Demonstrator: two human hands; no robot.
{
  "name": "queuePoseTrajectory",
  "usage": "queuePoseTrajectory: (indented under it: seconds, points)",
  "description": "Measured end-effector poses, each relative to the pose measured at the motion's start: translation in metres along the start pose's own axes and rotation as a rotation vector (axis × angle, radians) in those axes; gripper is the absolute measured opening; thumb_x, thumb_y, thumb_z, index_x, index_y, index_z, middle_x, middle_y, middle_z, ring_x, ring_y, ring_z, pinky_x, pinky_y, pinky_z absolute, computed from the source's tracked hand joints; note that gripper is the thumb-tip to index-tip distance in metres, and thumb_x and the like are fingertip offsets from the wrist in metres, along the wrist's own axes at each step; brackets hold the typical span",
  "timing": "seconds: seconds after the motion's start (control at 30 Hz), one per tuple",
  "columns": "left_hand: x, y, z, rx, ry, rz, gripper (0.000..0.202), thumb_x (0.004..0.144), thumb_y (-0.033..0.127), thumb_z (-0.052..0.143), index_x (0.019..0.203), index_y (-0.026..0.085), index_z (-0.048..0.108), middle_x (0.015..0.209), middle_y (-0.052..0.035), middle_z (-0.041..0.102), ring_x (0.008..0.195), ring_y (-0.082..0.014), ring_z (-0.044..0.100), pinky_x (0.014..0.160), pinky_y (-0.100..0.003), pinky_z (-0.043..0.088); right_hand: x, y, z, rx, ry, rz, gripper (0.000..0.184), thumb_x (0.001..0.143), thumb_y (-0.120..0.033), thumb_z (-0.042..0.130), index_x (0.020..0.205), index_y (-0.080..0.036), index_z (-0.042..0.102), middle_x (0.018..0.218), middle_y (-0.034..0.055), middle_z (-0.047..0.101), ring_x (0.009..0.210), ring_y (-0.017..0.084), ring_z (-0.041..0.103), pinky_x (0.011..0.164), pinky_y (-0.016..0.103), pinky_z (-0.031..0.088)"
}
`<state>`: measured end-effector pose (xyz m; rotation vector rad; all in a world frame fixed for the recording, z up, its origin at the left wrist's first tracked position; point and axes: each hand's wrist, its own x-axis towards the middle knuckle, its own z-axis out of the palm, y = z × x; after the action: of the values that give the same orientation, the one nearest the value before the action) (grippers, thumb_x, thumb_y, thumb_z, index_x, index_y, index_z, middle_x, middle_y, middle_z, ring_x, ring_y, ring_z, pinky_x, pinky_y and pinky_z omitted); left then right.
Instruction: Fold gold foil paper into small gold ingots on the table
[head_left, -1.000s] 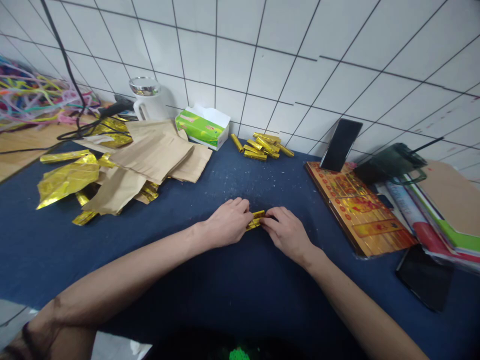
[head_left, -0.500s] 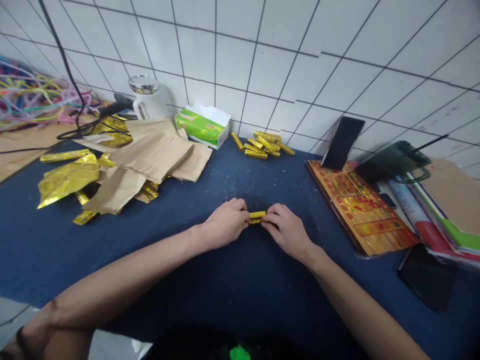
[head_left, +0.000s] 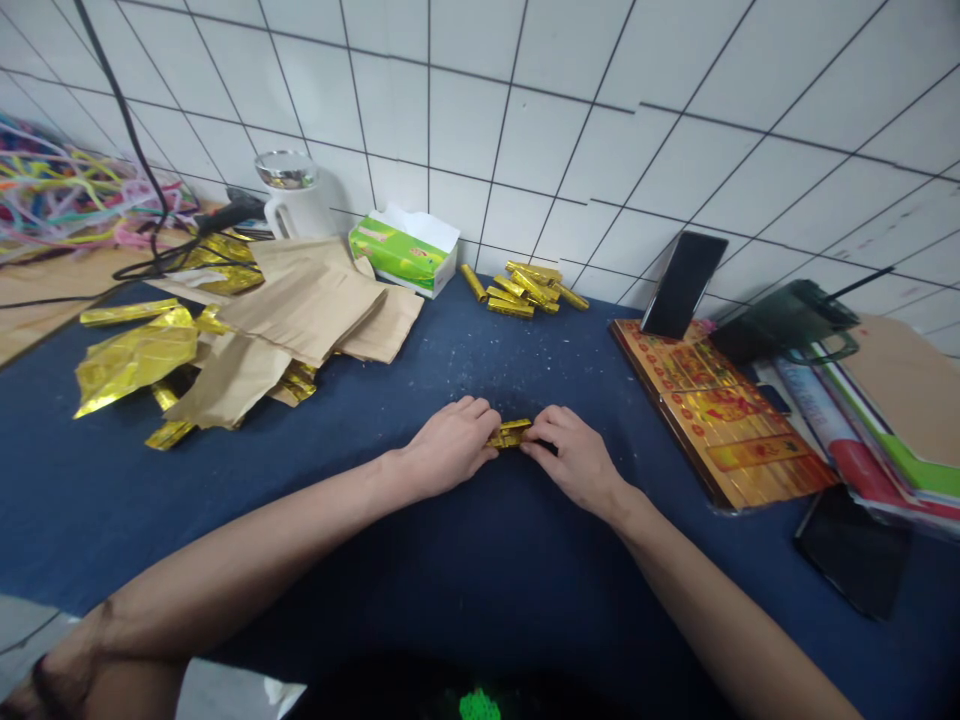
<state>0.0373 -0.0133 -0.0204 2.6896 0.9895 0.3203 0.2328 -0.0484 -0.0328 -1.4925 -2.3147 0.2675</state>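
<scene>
In the middle of the frame, a small folded piece of gold foil paper [head_left: 511, 433] is between the person's two hands, just above or on the dark blue tabletop [head_left: 510, 560]; which of these, I cannot tell. The left hand [head_left: 454, 447] has its fingers curled and grips the left end of this piece. The right hand [head_left: 574, 457] pinches the right end between thumb and fingers – the fingertips are partly hidden.

In the upper centre, a small heap of gold foil rolls [head_left: 534, 290] lies near the white tiled wall [head_left: 480, 110], with one roll a little apart at its left. To the left of it stands a green tissue pack [head_left: 397, 253], and then a white mug [head_left: 306, 212] with a shiny top. At the left of the frame, brown paper sheets [head_left: 307, 300] lie over crumpled gold foil sheets [head_left: 139, 358].

At the right of the frame, a smartphone [head_left: 684, 285] leans upright at the upper edge of an orange printed box [head_left: 724, 415] – a dark green cup [head_left: 787, 325] lies tilted beside the phone.
</scene>
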Motion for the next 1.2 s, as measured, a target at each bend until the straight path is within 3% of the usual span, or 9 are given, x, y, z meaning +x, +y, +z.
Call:
queuePoseTrajectory:
  seconds: [0.27, 0.53, 0.73, 0.97, 1.2]
  points:
    - [0.001, -0.002, 0.003, -0.029, 0.064, -0.044, 0.015, 0.085, 0.015, 0.040, 0.090, 0.015, 0.054, 0.080, -0.0031, 0.057, 0.078, -0.0163, 0.051, 0.074, -0.029, 0.042, 0.002, -0.001, -0.003, -0.014, -0.035, -0.008, 0.009, 0.081, -0.020, 0.054, 0.075, -0.021, 0.061, 0.077, 0.0007, 0.056, 0.074, 0.015, 0.051, 0.066, 0.028, 0.044]
    - [0.005, 0.001, 0.004, 0.017, -0.050, -0.037, 0.018, 0.084, 0.014, 0.040, 0.082, 0.016, 0.058, 0.077, -0.0038, 0.053, 0.074, -0.0164, 0.052, 0.067, -0.027, 0.043, 0.008, -0.002, -0.007, -0.025, -0.124, 0.013, 0.010, 0.081, -0.022, 0.054, 0.074, -0.022, 0.061, 0.078, 0.0005, 0.055, 0.076, 0.015, 0.050, 0.067, 0.027, 0.042]
    - [0.009, -0.003, 0.000, -0.114, -0.115, -0.083, 0.020, 0.079, 0.035, 0.052, 0.081, 0.016, 0.055, 0.080, -0.0043, 0.055, 0.077, -0.0187, 0.055, 0.067, -0.029, 0.044, 0.020, 0.000, -0.014, -0.004, -0.265, 0.076, 0.013, 0.080, -0.026, 0.052, 0.070, -0.022, 0.060, 0.075, -0.0002, 0.055, 0.076, 0.015, 0.052, 0.064, 0.026, 0.039]
    - [0.012, -0.007, 0.002, -0.148, -0.143, -0.089, 0.009, 0.079, 0.016, 0.047, 0.083, 0.017, 0.054, 0.082, -0.0036, 0.057, 0.077, -0.0174, 0.057, 0.068, -0.028, 0.043, 0.035, 0.002, -0.019, 0.014, -0.406, 0.149, 0.012, 0.075, -0.028, 0.054, 0.067, -0.021, 0.058, 0.075, -0.0013, 0.058, 0.068, 0.013, 0.053, 0.055, 0.024, 0.033]
    - [0.013, -0.005, 0.003, -0.103, -0.101, -0.127, 0.010, 0.076, 0.014, 0.048, 0.085, 0.017, 0.048, 0.078, -0.0022, 0.056, 0.071, -0.0171, 0.056, 0.061, -0.026, 0.042, 0.040, 0.002, -0.017, -0.017, -0.420, 0.240, 0.008, 0.072, -0.030, 0.057, 0.072, -0.022, 0.054, 0.072, -0.0035, 0.060, 0.065, 0.013, 0.054, 0.052, 0.023, 0.031]
